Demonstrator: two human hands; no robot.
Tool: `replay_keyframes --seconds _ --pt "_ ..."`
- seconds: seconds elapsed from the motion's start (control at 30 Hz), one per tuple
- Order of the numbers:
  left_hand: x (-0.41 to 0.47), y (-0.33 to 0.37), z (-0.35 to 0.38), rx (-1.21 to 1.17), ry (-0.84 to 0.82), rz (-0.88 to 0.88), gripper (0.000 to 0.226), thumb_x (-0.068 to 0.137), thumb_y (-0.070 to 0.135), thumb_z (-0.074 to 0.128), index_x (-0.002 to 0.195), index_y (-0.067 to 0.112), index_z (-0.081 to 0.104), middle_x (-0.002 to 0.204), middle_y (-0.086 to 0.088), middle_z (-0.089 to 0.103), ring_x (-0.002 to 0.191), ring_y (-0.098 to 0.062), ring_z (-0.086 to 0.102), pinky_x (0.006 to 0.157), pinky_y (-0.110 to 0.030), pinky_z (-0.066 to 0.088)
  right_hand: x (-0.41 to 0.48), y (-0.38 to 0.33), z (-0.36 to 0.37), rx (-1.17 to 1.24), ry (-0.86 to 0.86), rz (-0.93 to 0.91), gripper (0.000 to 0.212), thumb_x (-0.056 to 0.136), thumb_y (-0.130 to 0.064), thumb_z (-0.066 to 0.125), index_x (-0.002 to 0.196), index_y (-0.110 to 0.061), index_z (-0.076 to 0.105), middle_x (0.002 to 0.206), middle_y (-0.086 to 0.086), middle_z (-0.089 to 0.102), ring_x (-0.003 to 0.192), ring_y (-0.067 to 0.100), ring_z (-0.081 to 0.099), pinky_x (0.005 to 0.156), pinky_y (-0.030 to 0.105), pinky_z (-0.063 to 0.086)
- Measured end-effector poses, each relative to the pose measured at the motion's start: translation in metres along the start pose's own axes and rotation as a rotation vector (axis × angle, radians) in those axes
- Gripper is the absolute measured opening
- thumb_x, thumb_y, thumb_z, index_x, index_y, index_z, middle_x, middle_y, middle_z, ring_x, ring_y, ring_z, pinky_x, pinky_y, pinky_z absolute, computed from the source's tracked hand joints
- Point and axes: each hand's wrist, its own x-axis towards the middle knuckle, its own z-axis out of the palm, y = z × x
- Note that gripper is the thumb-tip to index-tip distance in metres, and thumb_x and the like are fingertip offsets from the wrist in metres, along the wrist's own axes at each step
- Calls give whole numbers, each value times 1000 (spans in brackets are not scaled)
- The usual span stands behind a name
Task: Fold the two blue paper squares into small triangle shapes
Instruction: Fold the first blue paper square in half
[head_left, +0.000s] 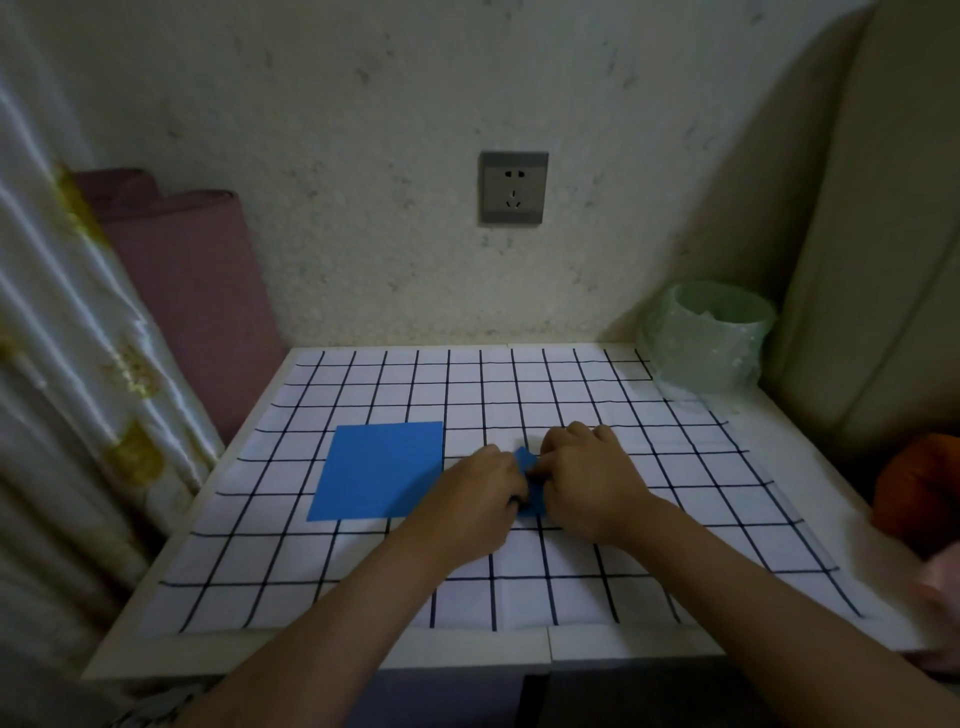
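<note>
Left hand (480, 493), right hand (587, 478) grip half-hidden folded paper (526, 460)

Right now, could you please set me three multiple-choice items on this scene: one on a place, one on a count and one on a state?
1. Where does the flat blue square lie?
A. left of the left hand
B. at the far right
C. held up in the air

2. How many blue papers show on the checked cloth?
A. one
B. two
C. four

3. What state is the small blue paper in?
A. flat and untouched
B. partly folded, held by both hands
C. torn in pieces

Answers:
1 A, it lies on the cloth beside that hand.
2 B, the flat square plus the small one.
3 B, the left hand and right hand pinch its creased shape.
</note>
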Motion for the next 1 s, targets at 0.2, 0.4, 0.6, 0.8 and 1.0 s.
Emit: replay_keyframes --seconds 0.2,0.4,0.6,0.8,1.0 --pt "-30 5 5 -18 22 21 27 93 13 51 105 17 75 109 4 62 100 -10 50 82 -20 46 -7 -2 3 -15 -12 13 39 91 -30 42 122 -29 66 115 -2 55 107 19 45 95 37 29" --pt "-40 11 8 -21 54 18 34 91 21 47 115 19 71 110 5 64 103 -9 51 84 -26 51 -28 -6 10 -105 26 -49 61 89 -44 29 140 -19 48 139 6 51 130 24 41 110 41 25" --pt "-46 13 10 -6 80 42 29 96 30 47 111 20 70 108 5 58 101 -7 47 82 -29 50 -56 -21 12 -119 116 -187 43 89 -33 41 121 -22 67 137 11 58 135 29 46 115 47 25" --pt "-52 10 13 42 77 9 38 96 27 47 130 25 62 129 -1 53 120 -14 46 97 -34 47 -71 -17 20 -72 76 -120 52 95 -38 26 132 -23 59 141 0 55 140 20 39 116 46 21" --pt "-60 -4 1 122 110 -140 38 89 39 47 119 33 70 139 0 50 124 -18 42 94 -35 46 -66 -13 25 -40 68 -85 52 98 -42 21 135 -28 55 147 -5 48 144 15 31 120 50 9"
